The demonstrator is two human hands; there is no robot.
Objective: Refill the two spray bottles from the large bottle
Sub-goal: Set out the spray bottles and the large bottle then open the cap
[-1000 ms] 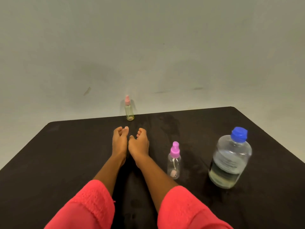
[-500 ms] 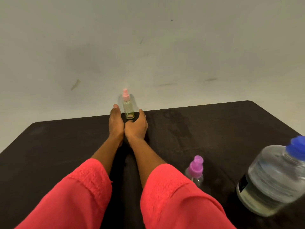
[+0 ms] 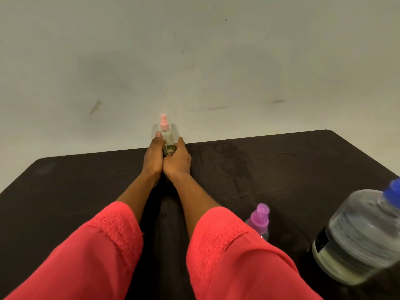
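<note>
Hands slid forward since earlier. Near right: large clear blue-capped plastic bottle [image 3: 355, 241] and small purple-capped spray bottle [image 3: 258, 217] on black desk [image 3: 281, 165]. Far edge: left hand [image 3: 153, 158] presses straight fingers [image 3: 157, 137] against small clear pink-capped spray bottle [image 3: 167, 137], right hand [image 3: 177, 162] curls round it. A nudge could tip it off.

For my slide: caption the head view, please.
Left hand and right hand hold the pink-capped spray bottle at the table's far edge.

This is a plain indoor room, its use hard to tell more closely. A black bench [image 3: 281, 169] with rounded corners stands right against a pale grey-green painted wall [image 3: 216, 61]. Above the bench, the wall carries dark scuffs [image 3: 95, 107] and smudges.
</note>
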